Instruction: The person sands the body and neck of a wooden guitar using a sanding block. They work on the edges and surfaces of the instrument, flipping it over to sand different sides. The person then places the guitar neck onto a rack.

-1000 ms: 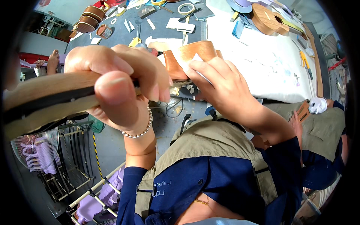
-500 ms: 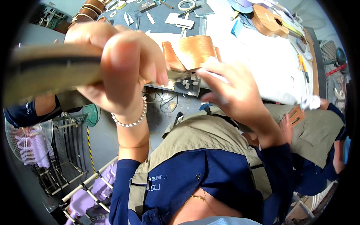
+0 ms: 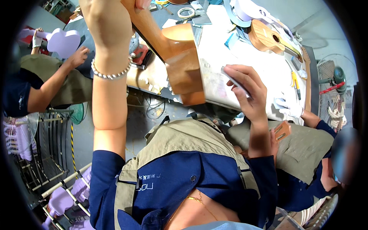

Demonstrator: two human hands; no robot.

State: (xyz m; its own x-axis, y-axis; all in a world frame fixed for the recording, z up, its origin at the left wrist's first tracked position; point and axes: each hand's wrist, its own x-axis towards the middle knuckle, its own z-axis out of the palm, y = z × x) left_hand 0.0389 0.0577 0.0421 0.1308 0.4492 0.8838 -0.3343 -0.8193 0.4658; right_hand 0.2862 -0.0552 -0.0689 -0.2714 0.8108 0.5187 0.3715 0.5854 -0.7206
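Head view: worktop [image 3: 245, 57] behind, small wooden guitar [image 3: 180, 61] lifted above it, neck slanting up-left into the closed left hand [image 3: 109, 23], body hanging just left of the right hand [image 3: 245, 90], which pinches a thin flat piece [image 3: 234, 80].

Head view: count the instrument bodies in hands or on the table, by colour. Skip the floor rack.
Brown wood: 2 (held body in the left hand; finished instrument lying on the white table)
Purple: 1 (purple body shape at a co-worker's hand)
Total: 3
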